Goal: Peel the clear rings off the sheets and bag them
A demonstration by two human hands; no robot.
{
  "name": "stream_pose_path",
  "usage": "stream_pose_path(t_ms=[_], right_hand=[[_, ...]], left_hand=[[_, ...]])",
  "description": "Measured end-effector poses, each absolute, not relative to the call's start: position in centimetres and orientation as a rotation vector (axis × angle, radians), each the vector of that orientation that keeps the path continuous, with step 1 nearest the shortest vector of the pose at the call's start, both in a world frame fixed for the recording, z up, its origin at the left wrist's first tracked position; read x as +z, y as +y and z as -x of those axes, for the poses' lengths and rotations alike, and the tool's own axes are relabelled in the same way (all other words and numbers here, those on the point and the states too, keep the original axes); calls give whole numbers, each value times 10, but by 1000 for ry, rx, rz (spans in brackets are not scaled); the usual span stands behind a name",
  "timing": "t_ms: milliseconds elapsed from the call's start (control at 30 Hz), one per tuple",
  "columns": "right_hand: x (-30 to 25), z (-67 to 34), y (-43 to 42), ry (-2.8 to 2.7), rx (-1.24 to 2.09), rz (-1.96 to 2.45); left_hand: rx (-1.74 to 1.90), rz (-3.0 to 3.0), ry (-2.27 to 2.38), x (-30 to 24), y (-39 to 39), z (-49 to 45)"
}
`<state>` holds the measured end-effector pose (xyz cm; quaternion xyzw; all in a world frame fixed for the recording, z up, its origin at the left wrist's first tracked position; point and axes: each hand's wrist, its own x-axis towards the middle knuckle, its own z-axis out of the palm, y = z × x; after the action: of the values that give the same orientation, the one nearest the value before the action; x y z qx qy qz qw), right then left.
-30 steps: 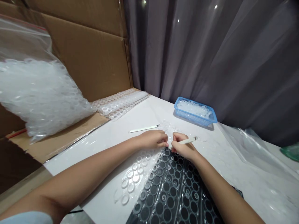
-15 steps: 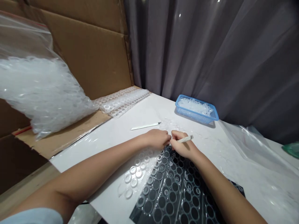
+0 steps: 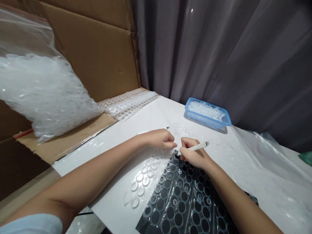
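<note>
My left hand (image 3: 159, 139) is closed in a pinch at the far edge of a clear plastic sheet of rings (image 3: 151, 175), which lies over a black mat (image 3: 185, 201). My right hand (image 3: 193, 154) is closed round a thin white stick tool (image 3: 197, 147), its tip pointing at the sheet's edge beside my left fingers. A small heap of loose clear rings (image 3: 181, 131) lies just beyond both hands. What my left fingers pinch is too small to make out.
A blue basket (image 3: 207, 113) of clear rings stands at the back by the grey curtain. Stacked ring sheets (image 3: 126, 105) lie at the back left. A large bag of rings (image 3: 41, 94) rests on cardboard at left. Loose clear film (image 3: 263, 152) lies at right.
My left hand has slid forward and now covers the second white stick that lay on the table. My right hand has drawn slightly back. The view has shifted a little.
</note>
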<state>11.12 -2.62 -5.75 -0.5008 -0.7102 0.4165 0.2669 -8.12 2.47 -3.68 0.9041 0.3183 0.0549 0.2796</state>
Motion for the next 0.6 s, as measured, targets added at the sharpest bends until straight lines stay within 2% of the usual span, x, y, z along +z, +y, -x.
stream_pose_path(t_ms=[167, 600], right_hand=[[-59, -109, -27, -2003, 999, 1374], [-58, -109, -27, -2019, 1042, 1411]], left_hand=[[36, -2612, 954, -41, 13, 73], [-123, -2626, 818, -34, 9, 72]])
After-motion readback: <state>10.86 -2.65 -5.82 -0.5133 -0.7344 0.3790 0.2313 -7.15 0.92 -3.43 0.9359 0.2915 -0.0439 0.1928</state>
